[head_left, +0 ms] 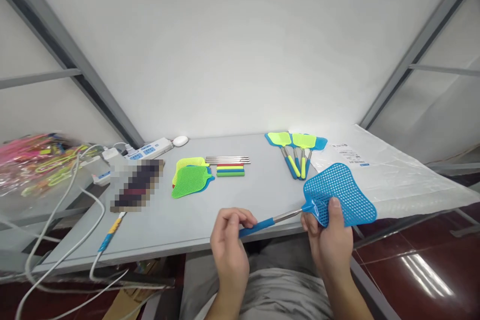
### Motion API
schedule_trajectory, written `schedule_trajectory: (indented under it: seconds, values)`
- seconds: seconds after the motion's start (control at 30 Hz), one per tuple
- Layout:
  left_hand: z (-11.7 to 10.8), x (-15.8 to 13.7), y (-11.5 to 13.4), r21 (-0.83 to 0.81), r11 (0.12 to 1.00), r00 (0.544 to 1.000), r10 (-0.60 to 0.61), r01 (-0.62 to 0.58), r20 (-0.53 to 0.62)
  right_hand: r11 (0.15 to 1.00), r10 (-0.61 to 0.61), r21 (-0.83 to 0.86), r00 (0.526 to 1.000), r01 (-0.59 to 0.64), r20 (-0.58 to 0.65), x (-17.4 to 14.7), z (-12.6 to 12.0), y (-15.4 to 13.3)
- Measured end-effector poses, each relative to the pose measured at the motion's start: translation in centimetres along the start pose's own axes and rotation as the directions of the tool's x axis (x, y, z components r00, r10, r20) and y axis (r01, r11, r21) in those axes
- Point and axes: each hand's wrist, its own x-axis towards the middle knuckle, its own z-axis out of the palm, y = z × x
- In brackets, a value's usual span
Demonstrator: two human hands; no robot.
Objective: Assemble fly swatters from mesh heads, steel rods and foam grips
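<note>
A blue fly swatter (pixel 339 192) with a metal shaft and a blue grip is held across the table's front edge. My left hand (pixel 230 242) has its fingers closed around the end of the blue grip. At the other end my right hand (pixel 330 237) pinches the mesh head, thumb on top and fingers beneath. Ahead of my right hand lie several assembled swatters (pixel 296 155) in yellow-green and blue. Loose swatter heads (pixel 191 180), green on top, are stacked left of centre. Beside them are metal rods (pixel 227 160) and coloured grip tubes (pixel 230 170).
White plastic packaging (pixel 397 175) covers the table's right end. To the left are a power strip (pixel 150 150), white cables (pixel 101 205), a blurred-out dark object (pixel 138 185) and a bag of colourful items (pixel 41 160). A white round object (pixel 180 141) sits near the wall.
</note>
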Motion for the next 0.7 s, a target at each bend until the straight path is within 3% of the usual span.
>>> schedule_trajectory:
  seconds: [0.1, 0.2, 0.3, 0.37, 0.5, 0.6, 0.67, 0.7]
  values:
    - [0.4, -0.3, -0.6, 0.248, 0.962, 0.96, 0.044, -0.116, 0.277, 1.0, 0.022, 0.011, 1.0, -0.022, -0.013, 1.8, -0.7, -0.4]
    - [1.2, -0.1, -1.0, 0.434, 0.846, 0.853, 0.046, -0.31, 0.52, 0.999, 0.041, 0.034, 0.999, -0.041, -0.025, 2.8, -1.3, -0.4]
    - [2.6, 0.5, -1.5, 0.486, 0.781, 0.741, -0.046, -0.392, 0.67, 0.998, 0.053, -0.018, 0.995, -0.052, 0.079, 2.8, -1.8, 0.0]
    - [3.8, 0.9, -1.8, 0.477, 0.798, 0.708, -0.092, -0.368, 0.7, 0.989, 0.06, -0.144, 0.978, -0.031, 0.2, 2.6, -2.0, 0.4]
    - [6.5, 3.2, -1.7, 0.516, 0.824, 0.729, -0.202, -0.234, 0.654, 0.887, 0.006, -0.427, 0.922, 0.173, 0.386, 2.4, -2.3, 1.1]
    - [9.1, 6.4, -1.6, 0.625, 0.739, 0.751, -0.259, -0.25, 0.607, 0.764, -0.088, -0.53, 0.873, 0.368, 0.48, 3.1, -2.5, 1.5]
    - [11.1, 8.9, -1.9, 0.7, 0.637, 0.72, -0.314, -0.323, 0.619, 0.693, -0.14, -0.562, 0.849, 0.451, 0.509, 3.8, -2.6, 1.7]
    - [12.1, 10.1, -2.2, 0.72, 0.607, 0.727, -0.319, -0.336, 0.608, 0.661, -0.162, -0.577, 0.841, 0.481, 0.516, 4.1, -2.7, 1.9]
